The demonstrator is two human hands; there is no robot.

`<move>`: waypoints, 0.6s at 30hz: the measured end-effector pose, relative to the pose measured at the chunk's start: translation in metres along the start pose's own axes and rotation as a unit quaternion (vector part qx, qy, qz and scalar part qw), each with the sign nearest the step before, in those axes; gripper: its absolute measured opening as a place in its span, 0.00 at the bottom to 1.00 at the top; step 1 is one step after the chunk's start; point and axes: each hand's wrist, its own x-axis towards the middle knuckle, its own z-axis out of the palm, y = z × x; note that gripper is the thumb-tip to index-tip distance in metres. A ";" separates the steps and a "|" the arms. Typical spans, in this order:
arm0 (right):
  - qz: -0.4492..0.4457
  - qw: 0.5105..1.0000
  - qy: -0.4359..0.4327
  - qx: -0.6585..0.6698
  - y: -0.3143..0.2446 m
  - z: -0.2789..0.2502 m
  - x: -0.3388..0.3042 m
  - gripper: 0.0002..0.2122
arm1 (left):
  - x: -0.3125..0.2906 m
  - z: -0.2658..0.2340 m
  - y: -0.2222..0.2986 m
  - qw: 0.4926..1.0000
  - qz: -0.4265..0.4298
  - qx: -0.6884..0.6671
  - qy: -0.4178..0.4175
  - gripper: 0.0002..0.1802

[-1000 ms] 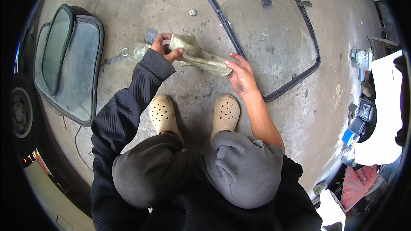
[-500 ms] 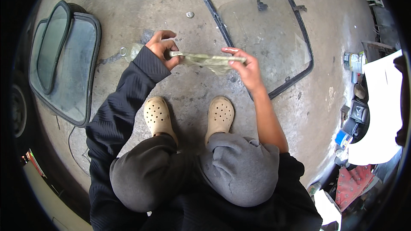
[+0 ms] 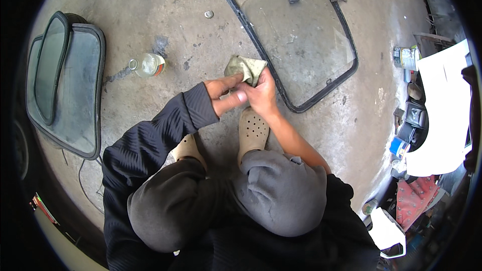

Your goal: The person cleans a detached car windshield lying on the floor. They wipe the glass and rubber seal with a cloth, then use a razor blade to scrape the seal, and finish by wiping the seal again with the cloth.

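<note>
Clearly, your right hand (image 3: 263, 93) pinches the crumpled cloth (image 3: 245, 67) above the floor (image 3: 191, 32), beside the black window frame (image 3: 249, 29), cut off at the top. Your left hand (image 3: 217, 89) blurs against the cloth, its grip impossible to tell. Your sleeve (image 3: 160, 126) hides part of one shoe (image 3: 189, 147); concrete stretches between cloth and bottle (image 3: 148, 65).
</note>
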 end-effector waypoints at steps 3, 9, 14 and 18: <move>0.061 0.993 0.039 0.091 -0.008 -0.019 0.006 0.13 | 0.009 -0.010 0.011 0.993 -0.040 0.111 0.005 0.19; 0.157 0.924 0.184 0.297 -0.041 -0.091 -0.013 0.12 | 0.083 -0.026 0.037 0.948 -0.094 0.294 -0.076 0.17; -0.031 0.867 -0.079 0.492 -0.035 -0.238 -0.077 0.15 | 0.199 -0.031 0.010 0.759 -0.094 0.632 -0.120 0.22; -0.076 0.788 0.297 0.533 -0.034 -0.267 -0.119 0.12 | 0.200 -0.044 -0.095 0.694 -0.130 0.692 -0.152 0.24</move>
